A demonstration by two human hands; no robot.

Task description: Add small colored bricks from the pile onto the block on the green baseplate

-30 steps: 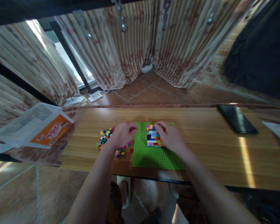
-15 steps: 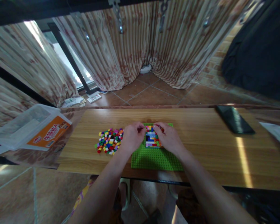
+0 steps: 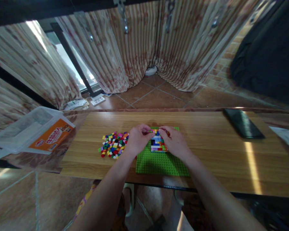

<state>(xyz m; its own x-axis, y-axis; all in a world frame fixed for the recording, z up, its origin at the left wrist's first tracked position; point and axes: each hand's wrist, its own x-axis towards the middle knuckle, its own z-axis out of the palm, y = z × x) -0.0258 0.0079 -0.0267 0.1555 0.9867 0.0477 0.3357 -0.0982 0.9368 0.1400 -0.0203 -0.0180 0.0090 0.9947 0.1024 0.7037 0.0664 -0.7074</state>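
On the wooden table lies a green studded baseplate (image 3: pixel 159 165). A small rectangular panel of multicoloured building bricks (image 3: pixel 156 146) sits on its upper part. My left hand (image 3: pixel 139 139) is at the panel's upper left corner, thumb and fingertips pinched together; whatever is between them is too small to make out. My right hand (image 3: pixel 174 142) covers the panel's right side, its thumb and fingers closed round the top right edge. Left of the baseplate is a loose pile of small coloured bricks (image 3: pixel 114 144), partly hidden by my left hand.
A clear plastic box (image 3: pixel 42 115) with an orange label stands beyond the table's left end. A dark flat device (image 3: pixel 243 123) lies on the table's right side, with white paper (image 3: pixel 285 138) at the far right. Striped curtains (image 3: pixel 137 48) hang behind.
My left hand has moved slightly right, its pinched fingertips now over the panel's top left corner. My right hand stays at the panel's right side.
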